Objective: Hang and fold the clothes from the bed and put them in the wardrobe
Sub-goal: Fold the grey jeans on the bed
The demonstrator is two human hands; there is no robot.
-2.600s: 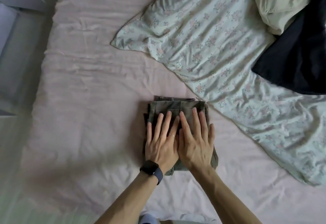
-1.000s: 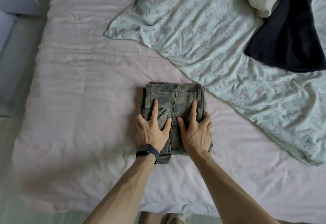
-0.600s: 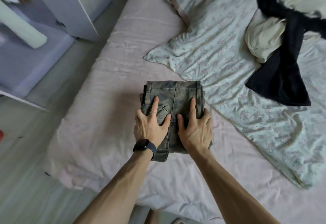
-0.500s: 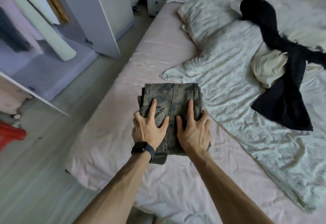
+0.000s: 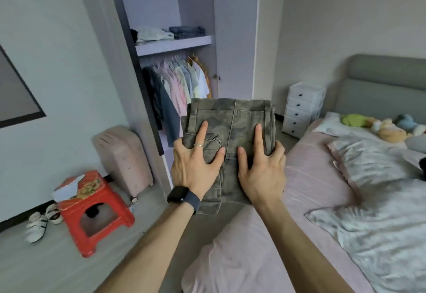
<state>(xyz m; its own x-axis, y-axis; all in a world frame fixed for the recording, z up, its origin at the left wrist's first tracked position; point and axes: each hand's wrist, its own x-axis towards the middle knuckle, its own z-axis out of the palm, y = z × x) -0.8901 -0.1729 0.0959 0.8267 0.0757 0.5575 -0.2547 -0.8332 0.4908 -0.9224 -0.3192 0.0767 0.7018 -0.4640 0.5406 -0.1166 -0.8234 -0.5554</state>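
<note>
With left hand (image 5: pixel 196 162) and right hand (image 5: pixel 261 169), grips camo trousers (image 5: pixel 232 119) by both edges; now lifted off bed (image 5: pixel 311 177) below, wardrobe shelf (image 5: pixel 173 47) up ahead. Folding done, stowing next.

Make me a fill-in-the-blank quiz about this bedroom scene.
1. The left hand and right hand hold folded cargo trousers in a ___ pattern.
2. The smartwatch sits on the ___ wrist.
3. The plastic stool by the wardrobe is ___.
Missing words: camouflage, left, red.
</note>
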